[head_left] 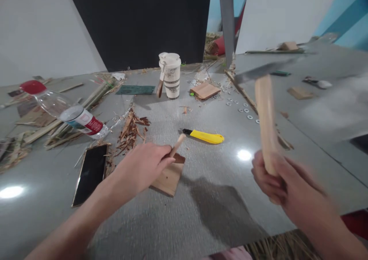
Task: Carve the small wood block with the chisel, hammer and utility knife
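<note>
My left hand [146, 162] is closed on a slim pale wooden stick [177, 145], held slanted over a small wooden board [168, 179]. The stick's lower end is hidden by my fingers, so I cannot tell whether it touches the board. A dark brown patch shows at the board's far edge. My right hand [283, 175], off to the right, grips a hammer [266, 118] by its wooden handle and holds it raised, its metal head blurred. Just beyond the board lies a yellow utility knife [205, 136], with a pile of brown wood shavings [130, 130] to its left.
A phone [90, 174] lies left of my left hand, near a tilted plastic bottle [77, 116]. Farther back stand a white cup [171, 76] and another wooden piece [205, 90], with several metal washers [249, 117]. Bamboo strips [54, 131] clutter the left side.
</note>
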`<state>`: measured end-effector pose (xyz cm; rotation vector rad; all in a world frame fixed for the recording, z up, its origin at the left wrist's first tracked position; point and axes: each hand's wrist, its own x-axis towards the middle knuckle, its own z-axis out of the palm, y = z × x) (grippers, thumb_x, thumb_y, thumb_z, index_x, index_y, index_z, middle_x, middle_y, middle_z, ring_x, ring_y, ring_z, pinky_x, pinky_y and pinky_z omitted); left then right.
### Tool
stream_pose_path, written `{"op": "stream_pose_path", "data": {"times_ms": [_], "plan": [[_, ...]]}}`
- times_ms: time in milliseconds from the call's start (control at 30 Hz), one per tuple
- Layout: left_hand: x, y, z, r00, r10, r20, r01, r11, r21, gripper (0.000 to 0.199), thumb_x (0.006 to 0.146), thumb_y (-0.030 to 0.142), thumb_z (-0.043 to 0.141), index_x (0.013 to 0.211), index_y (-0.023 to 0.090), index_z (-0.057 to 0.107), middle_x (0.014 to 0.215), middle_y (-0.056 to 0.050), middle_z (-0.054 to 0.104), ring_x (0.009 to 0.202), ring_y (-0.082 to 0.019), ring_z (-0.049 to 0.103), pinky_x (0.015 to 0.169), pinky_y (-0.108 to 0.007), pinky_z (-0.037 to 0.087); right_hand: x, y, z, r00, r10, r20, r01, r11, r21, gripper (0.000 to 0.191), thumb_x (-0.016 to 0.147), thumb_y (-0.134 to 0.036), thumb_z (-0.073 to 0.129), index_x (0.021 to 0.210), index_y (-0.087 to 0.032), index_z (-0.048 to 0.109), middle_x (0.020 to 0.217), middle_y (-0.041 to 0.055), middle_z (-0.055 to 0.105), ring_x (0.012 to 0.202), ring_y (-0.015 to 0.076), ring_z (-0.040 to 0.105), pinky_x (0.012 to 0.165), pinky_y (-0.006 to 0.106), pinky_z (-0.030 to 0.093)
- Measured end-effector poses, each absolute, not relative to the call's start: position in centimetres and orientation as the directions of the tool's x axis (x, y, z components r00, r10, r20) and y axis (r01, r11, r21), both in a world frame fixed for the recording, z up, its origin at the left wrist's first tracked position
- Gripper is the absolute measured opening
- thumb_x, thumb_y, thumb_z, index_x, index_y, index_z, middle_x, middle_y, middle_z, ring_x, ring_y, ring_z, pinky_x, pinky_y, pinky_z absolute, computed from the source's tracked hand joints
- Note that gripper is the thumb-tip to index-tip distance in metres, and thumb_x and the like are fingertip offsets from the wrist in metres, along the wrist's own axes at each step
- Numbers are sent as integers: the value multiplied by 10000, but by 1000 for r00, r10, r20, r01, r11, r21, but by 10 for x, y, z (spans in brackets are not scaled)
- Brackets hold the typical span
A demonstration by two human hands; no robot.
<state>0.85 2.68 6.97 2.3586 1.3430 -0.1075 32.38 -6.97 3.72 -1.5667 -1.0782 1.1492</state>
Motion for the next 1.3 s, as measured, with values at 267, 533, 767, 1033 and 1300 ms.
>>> {"op": "stream_pose_path", "data": {"times_ms": [267, 533, 767, 1033, 1300], "plan": [[-3, 37, 82, 528, 838, -134, 823, -467, 322, 369, 1105, 357, 468, 813, 211, 639, 746, 0, 704, 641, -168, 599, 633, -329, 334, 274, 1, 12, -47, 967, -250, -238, -254, -938, 434, 1010, -647, 675, 870, -237, 645, 668, -82, 315, 492, 72, 234, 387, 192, 194], [-12, 38, 71, 548, 828, 116, 755, -549, 359, 285, 1024, 300, 608, 755, 216, 649, 621, 70, 630, 530, -85, 552, 548, -233, 396, 276, 3, -14, -101, 950, -297, -229, -312, -922, 430, 1017, -664, 658, 877, -257, 656, 666, -67, 328, 499, 92, 258, 384, 215, 237], [-16, 38, 74, 512, 794, 328, 744, -600, 292, 133, 939, 247, 719, 809, 219, 714, 679, 93, 708, 508, -48, 541, 478, -196, 394, 274, 6, -16, -226, 912, -342, -200, -387, -900, 381, 1050, -631, 621, 931, -269, 596, 663, -79, 386, 480, 88, 257, 357, 213, 201], [-9, 27, 79, 399, 773, 494, 790, -563, 244, 292, 968, 360, 703, 716, 238, 622, 576, 104, 563, 452, -51, 434, 473, -235, 367, 221, -11, -17, -391, 871, -298, -89, -359, -929, 375, 820, -320, 910, 904, -239, 554, 745, -81, 496, 631, 96, 423, 542, 245, 344], [-2, 24, 76, 365, 731, 576, 757, -593, 274, 221, 912, 251, 679, 704, 243, 604, 576, 104, 612, 470, -64, 539, 474, -222, 413, 166, -8, -12, -438, 871, -223, -339, -389, -857, 520, 710, -157, 930, 1118, -226, 615, 912, -59, 645, 771, 120, 561, 666, 256, 456]]}}
